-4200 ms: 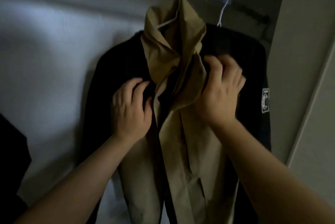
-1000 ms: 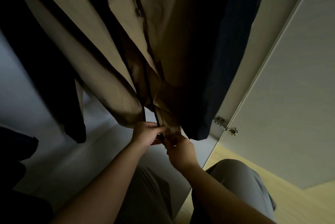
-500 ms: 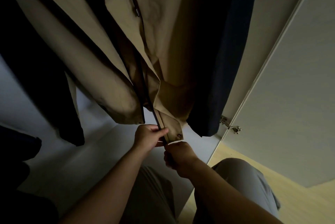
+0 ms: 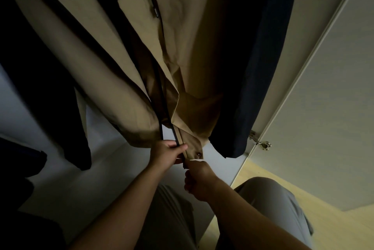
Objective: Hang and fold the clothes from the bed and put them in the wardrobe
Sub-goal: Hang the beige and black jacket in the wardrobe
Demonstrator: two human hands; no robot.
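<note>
Our left hand (image 4: 169, 153) pinches the dark zip edge (image 4: 162, 108) of the tan coat (image 4: 192, 27) right at the hem, thumb over the strip and fingers curled behind it. Our right hand (image 4: 199, 181) sits just below, curled on the lowest corner of the front flap beside the snap button (image 4: 200, 154); its fingertips are turned away, so we judge that grip rather than see it.

A few seconds ago both hands were up at the collar, settling the coat on its hanger. Now they have come down to the bottom of the opening, and in the last second the right has dropped a little under the left, pulling the flap taut. The coat hangs inside the wardrobe, between a black garment (image 4: 40, 67) on the left and a navy one (image 4: 263, 67) by the open door (image 4: 334, 88). So we take the hanging as done, and what is under way looks like starting the zip or straightening the front before we go back for the next piece.
</note>
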